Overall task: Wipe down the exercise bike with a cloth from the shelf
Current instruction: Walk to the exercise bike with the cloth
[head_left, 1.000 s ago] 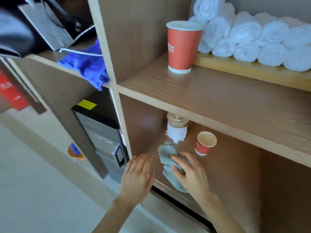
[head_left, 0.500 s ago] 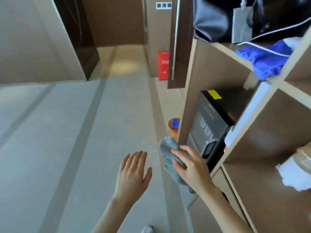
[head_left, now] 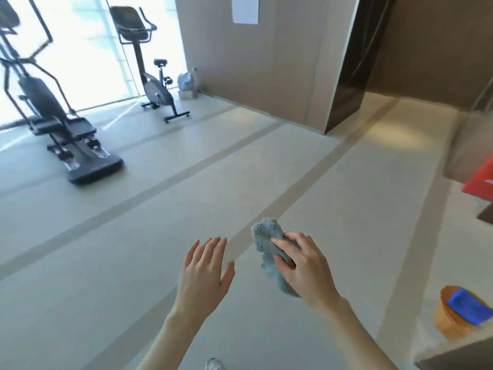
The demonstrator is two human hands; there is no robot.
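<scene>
Gripping grey cloth [head_left: 269, 247] in right hand [head_left: 306, 271], left hand [head_left: 205, 273] spread empty; exercise bike [head_left: 152, 73] at eleven o'clock, likely next.

The grey-blue cloth [head_left: 268, 243] (fluffy, bunched) hangs crumpled from the right hand [head_left: 301, 268]; the dark exercise bike [head_left: 156, 92] stands upright by the bright window [head_left: 88, 49], well apart.

Floor [head_left: 106, 263]: pale, with darker stripes. Standing on it: exercise bike [head_left: 156, 86], far left; elliptical trainer [head_left: 66, 134] beside it; orange bin [head_left: 448, 320], near right.
</scene>
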